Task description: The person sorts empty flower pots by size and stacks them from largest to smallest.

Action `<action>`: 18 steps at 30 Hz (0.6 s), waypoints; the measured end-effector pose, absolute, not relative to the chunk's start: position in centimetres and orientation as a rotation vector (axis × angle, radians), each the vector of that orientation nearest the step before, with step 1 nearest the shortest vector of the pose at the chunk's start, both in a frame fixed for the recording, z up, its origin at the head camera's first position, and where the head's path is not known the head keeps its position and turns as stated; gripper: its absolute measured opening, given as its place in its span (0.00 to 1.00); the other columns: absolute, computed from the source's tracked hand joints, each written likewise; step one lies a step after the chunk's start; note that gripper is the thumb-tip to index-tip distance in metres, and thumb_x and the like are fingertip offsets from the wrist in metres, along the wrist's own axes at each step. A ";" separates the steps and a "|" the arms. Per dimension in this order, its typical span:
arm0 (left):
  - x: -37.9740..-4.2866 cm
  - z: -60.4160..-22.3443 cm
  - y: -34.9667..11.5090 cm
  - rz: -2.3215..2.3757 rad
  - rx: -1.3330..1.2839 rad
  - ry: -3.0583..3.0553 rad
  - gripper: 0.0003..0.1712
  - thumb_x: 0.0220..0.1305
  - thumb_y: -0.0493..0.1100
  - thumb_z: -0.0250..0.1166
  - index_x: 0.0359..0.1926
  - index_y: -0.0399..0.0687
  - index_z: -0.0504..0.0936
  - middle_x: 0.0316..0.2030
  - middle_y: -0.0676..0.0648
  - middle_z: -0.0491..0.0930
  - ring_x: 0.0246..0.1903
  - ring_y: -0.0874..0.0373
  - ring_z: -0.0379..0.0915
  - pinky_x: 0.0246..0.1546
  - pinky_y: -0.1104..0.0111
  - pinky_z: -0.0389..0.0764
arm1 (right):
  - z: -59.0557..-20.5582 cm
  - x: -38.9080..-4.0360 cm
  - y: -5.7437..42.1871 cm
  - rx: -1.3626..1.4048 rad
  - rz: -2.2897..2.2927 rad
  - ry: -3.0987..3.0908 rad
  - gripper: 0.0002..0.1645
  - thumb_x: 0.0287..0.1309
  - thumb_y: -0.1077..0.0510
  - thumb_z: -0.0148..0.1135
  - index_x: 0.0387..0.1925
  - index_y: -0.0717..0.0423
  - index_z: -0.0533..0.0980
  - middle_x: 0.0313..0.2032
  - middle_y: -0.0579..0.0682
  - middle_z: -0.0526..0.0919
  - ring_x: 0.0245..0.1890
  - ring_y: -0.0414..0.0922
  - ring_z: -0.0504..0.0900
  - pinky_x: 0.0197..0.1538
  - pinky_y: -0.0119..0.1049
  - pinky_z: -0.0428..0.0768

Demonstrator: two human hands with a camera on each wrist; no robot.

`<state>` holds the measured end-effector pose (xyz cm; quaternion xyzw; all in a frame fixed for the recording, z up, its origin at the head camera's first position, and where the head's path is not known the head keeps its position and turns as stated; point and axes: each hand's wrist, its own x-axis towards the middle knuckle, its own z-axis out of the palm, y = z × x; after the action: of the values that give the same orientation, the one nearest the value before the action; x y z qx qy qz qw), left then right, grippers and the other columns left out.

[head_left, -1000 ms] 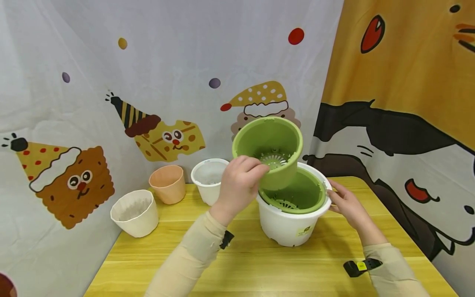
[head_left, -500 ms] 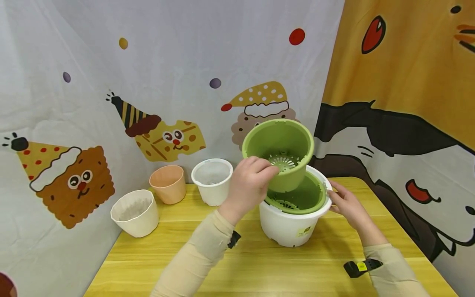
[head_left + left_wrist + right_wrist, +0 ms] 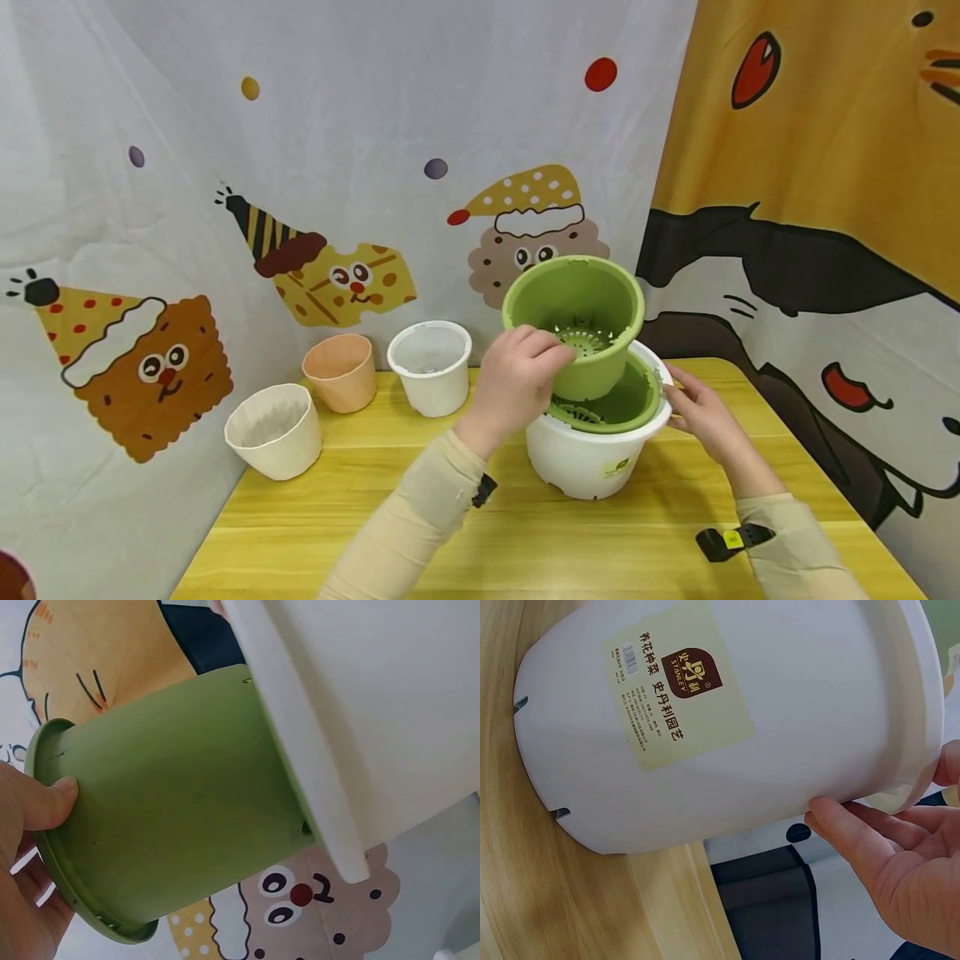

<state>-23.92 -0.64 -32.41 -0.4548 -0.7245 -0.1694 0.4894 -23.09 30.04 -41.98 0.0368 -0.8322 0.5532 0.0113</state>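
Note:
My left hand pinches the near-left rim of a green plastic flower pot, its thumb on the outer wall in the left wrist view. This pot is tilted towards me, its slotted base low over a second green flower pot. That second pot sits inside a large white flower pot standing on the table. At the white pot's right side, my right hand holds its rim, thumb at the top edge and fingertips against the outer wall. A label shows on the white pot's side.
Along the left and back of the wooden table stand a cream pot, a peach pot and a smaller white pot. A printed curtain hangs right behind the table.
My left hand has moved right and downward with the upper green flower pot, which now covers more of the lower green one. My right hand stays at the white flower pot's rim.

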 end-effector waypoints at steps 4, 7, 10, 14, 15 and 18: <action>-24.0 -33.0 -0.3 -0.397 -1.110 -1.785 0.19 0.47 0.24 0.61 0.36 0.49 0.86 0.34 0.52 0.83 0.35 0.58 0.77 0.35 0.71 0.77 | -42.0 -23.0 30.0 0.122 1.724 -2.593 0.37 0.77 0.49 0.42 0.76 0.66 0.48 0.64 0.74 0.63 0.44 0.31 0.76 0.47 0.31 0.82; -24.1 -33.4 0.0 -0.394 -1.116 -1.802 0.20 0.47 0.24 0.61 0.36 0.49 0.86 0.34 0.53 0.83 0.35 0.58 0.77 0.36 0.72 0.77 | -42.1 -23.0 30.0 0.124 1.730 -2.589 0.37 0.77 0.49 0.42 0.76 0.66 0.48 0.63 0.74 0.64 0.43 0.32 0.77 0.46 0.31 0.82; -24.2 -33.9 0.2 -0.391 -1.122 -1.814 0.20 0.46 0.24 0.61 0.36 0.50 0.87 0.34 0.53 0.83 0.36 0.58 0.77 0.35 0.72 0.77 | -42.2 -23.1 30.1 0.118 1.742 -2.588 0.37 0.77 0.50 0.42 0.76 0.66 0.48 0.63 0.75 0.64 0.43 0.33 0.78 0.45 0.30 0.81; -24.2 -34.4 0.5 -0.384 -1.132 -1.841 0.22 0.45 0.24 0.60 0.36 0.50 0.87 0.34 0.53 0.83 0.36 0.58 0.76 0.34 0.71 0.76 | -42.3 -23.2 30.1 0.116 1.743 -2.590 0.36 0.77 0.51 0.41 0.76 0.65 0.47 0.63 0.75 0.64 0.44 0.35 0.78 0.46 0.30 0.81; -24.3 -34.5 0.5 -0.385 -1.135 -1.846 0.22 0.45 0.24 0.60 0.36 0.50 0.87 0.34 0.53 0.83 0.35 0.58 0.76 0.34 0.71 0.76 | -42.3 -23.2 30.1 0.116 1.741 -2.591 0.36 0.77 0.50 0.41 0.76 0.65 0.47 0.63 0.74 0.64 0.44 0.35 0.78 0.46 0.30 0.81; -24.3 -34.8 0.8 -0.394 -1.143 -1.862 0.22 0.45 0.23 0.60 0.36 0.51 0.87 0.34 0.53 0.83 0.36 0.58 0.76 0.34 0.72 0.75 | -42.2 -23.1 30.1 0.123 1.729 -2.592 0.37 0.77 0.49 0.41 0.76 0.64 0.48 0.63 0.74 0.64 0.45 0.37 0.78 0.46 0.31 0.81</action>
<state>-24.30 0.78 -34.83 -0.4610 -0.7514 -0.1590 0.4446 -23.14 30.13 -42.15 0.0393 -0.8311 0.5546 0.0118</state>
